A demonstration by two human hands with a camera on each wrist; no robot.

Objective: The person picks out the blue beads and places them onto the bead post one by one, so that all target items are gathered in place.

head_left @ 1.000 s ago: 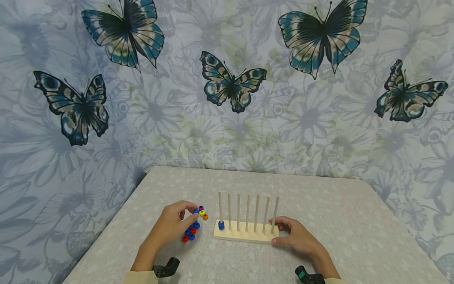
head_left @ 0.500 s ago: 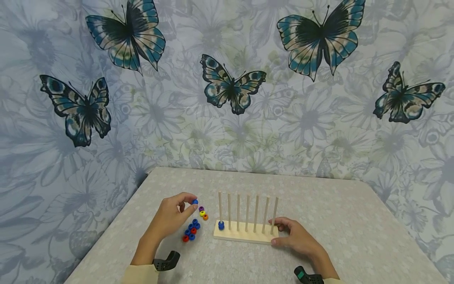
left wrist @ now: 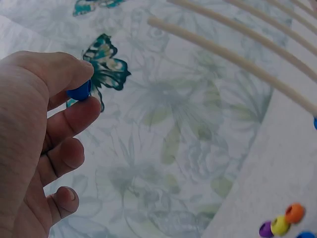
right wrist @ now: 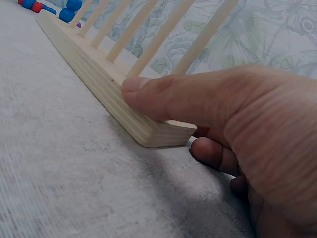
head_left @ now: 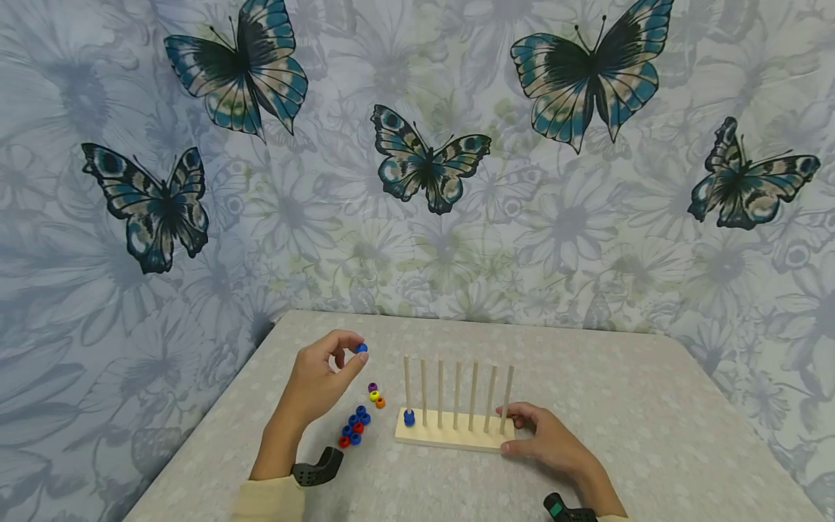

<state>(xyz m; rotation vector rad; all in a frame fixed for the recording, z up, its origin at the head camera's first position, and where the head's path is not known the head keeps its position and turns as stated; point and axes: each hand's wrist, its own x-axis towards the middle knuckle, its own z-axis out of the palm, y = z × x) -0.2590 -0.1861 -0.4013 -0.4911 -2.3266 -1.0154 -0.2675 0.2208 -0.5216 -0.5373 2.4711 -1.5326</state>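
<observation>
Between thumb and forefinger, my left hand (head_left: 320,377) pinches a blue bead (left wrist: 80,91) above the table, left of the pegs. A pale wooden peg board (head_left: 450,436) with several upright pegs lies across the middle of the table. Blue beads (head_left: 409,417) sit stacked at the foot of its leftmost peg. My right hand (head_left: 548,438) grips the board's right end, with the thumb on the near side; in the right wrist view some of its fingers are hidden behind the board.
Left of the board lie loose blue and red beads (head_left: 358,428) in a cluster. A purple, a yellow (head_left: 375,396) and an orange bead lie just beyond them. The cloth-covered table (head_left: 587,377) ends at a butterfly-patterned wall (head_left: 430,254).
My left hand has lifted a blue bead from beside the loose beads, up and away toward the back of the table. My right hand keeps its hold on the board.
</observation>
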